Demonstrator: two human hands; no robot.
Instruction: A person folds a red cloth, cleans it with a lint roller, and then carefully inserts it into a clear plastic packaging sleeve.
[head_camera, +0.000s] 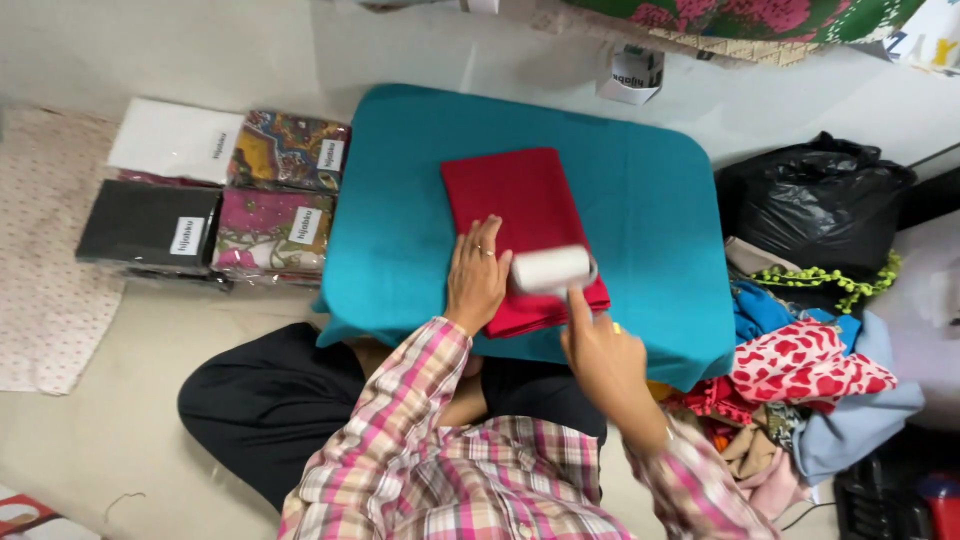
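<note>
Nearest the camera, the right hand (603, 352) grips the handle of a white lint roller (552, 269), index finger stretched along it, while the left hand (476, 273) lies open and flat on the folded red cloth (520, 228), which sits in the middle of a teal-covered low table (660, 200). If the flat palm lets go, the sticky roller could likely drag the top fold up and wrinkle it. Farther out, the packaged fabrics (270, 190) and the black bag (815, 200) lie well apart.

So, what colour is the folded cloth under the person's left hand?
The folded cloth is plain red, with no pattern. The head view shows it, lying on the teal table cover.
</note>
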